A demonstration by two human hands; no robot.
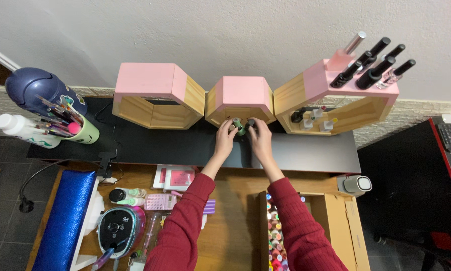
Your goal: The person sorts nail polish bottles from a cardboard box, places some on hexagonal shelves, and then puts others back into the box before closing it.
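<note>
Left hand [225,134] and right hand [258,134] pinching small polish bottles [241,125] at black shelf's [185,145] back edge; glass likely slick, fragile, so gripping caps.

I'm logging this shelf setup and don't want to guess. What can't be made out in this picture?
Head view only:
- Small bottles at the middle hexagon shelf: mostly covered by the left hand and right hand; their count is unclear.
- Cardboard box of polish bottles: cut off by the bottom edge, partly hidden by the right sleeve.
- Items inside the right hexagon shelf: too small to identify.
</note>
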